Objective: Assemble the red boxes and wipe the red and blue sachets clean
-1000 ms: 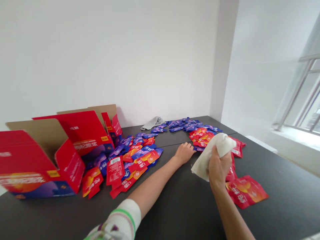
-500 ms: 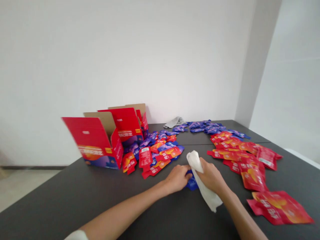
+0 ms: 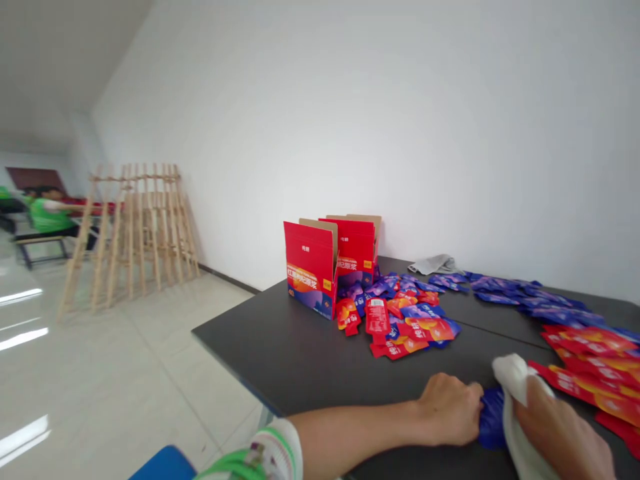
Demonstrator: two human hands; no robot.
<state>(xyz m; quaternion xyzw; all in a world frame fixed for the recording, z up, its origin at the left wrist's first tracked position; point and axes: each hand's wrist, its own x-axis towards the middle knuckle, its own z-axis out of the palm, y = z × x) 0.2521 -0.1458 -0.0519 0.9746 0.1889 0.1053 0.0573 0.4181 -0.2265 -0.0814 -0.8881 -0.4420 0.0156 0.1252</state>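
At the lower right, my left hand point(image 3: 453, 410) has its fingers closed on the edge of a blue pouch point(image 3: 493, 420) lying on the dark table point(image 3: 270, 353). My right hand point(image 3: 560, 427), slightly blurred, grips a white cloth point(image 3: 520, 433) held against the pouch's right side. The cloth hides part of the pouch. Beyond my left hand lies a heap of red and blue pouches point(image 3: 377, 317). To the right of my right hand, red pouches point(image 3: 595, 373) overlap in a row.
Two red open-topped boxes point(image 3: 310, 267) stand at the table's back left. Blue pouches point(image 3: 520, 293) and a grey cloth point(image 3: 433, 265) lie along the back. A wooden pole rack point(image 3: 135, 233) stands on the floor at left; a person in a green vest point(image 3: 50, 213) sits beyond it.
The view has swung left, bringing the floor, rack and a seated person into sight. Both hands remain at the blue pouch, with the white cloth still in my right hand.
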